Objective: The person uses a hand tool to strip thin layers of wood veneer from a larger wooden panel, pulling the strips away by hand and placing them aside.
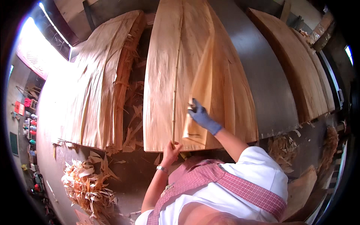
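Note:
A large stack of pale wood veneer sheets (159, 101) lies in front of me, running away from my body. My bare left hand (171, 153), with a metal band at the wrist, is closed round the near end of a thin bamboo stick (175, 82). The stick lies lengthwise over the veneer. My right hand (203, 115), in a blue-grey glove with dark fingertips, pinches the edge of a top veneer sheet (202, 84). That sheet is lifted and folded over toward the right, its near corner curling beside the glove.
Another veneer stack (93, 82) with ragged edges stands to the left. On the right lie a smooth grey panel (258, 63) and a further wood stack (296, 71). Veneer scraps (90, 185) heap on the floor at lower left, with more scraps (283, 150) at right.

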`<state>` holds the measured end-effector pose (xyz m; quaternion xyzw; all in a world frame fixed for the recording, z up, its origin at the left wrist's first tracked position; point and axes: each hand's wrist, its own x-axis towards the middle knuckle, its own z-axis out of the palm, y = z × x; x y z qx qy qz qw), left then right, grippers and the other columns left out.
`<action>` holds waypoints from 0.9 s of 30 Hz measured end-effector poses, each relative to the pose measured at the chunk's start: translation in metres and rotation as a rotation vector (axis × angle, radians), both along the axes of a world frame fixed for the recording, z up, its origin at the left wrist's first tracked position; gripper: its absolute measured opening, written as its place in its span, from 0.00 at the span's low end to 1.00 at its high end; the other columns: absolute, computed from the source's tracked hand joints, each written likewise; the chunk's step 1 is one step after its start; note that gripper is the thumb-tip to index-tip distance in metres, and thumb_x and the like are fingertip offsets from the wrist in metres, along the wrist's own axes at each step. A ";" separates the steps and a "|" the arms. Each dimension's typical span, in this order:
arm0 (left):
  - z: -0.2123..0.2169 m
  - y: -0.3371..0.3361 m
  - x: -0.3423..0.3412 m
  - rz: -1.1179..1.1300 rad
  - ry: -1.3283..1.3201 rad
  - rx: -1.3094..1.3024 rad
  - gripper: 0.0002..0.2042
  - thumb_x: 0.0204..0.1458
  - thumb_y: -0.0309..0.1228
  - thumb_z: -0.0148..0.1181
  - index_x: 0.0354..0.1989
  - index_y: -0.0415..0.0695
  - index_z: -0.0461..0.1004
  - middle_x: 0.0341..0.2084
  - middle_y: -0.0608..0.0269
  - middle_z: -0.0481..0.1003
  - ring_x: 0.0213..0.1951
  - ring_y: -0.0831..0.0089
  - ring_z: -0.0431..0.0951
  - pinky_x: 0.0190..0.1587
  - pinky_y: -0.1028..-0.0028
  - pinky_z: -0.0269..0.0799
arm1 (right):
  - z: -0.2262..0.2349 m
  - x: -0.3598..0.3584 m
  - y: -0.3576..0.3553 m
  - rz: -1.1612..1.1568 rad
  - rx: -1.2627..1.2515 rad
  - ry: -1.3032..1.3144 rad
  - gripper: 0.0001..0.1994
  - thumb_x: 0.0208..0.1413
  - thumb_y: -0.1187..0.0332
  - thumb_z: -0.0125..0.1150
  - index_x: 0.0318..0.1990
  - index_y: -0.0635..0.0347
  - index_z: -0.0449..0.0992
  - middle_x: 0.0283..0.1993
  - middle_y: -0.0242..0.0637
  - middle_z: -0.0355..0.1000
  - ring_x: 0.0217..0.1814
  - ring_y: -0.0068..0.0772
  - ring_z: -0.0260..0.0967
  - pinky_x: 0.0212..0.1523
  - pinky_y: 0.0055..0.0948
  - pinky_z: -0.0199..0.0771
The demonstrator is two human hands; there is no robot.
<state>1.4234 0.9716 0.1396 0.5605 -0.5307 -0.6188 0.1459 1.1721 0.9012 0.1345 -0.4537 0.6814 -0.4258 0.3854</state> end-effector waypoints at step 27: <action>0.032 -0.014 0.109 -0.221 1.297 1.031 0.19 0.61 0.42 0.53 0.55 0.44 0.66 0.49 0.61 0.72 0.53 0.66 0.71 0.58 0.65 0.66 | 0.117 0.185 0.092 -0.378 0.114 -0.044 0.15 0.53 0.59 0.68 0.37 0.63 0.77 0.33 0.29 0.72 0.34 0.21 0.65 0.36 0.27 0.69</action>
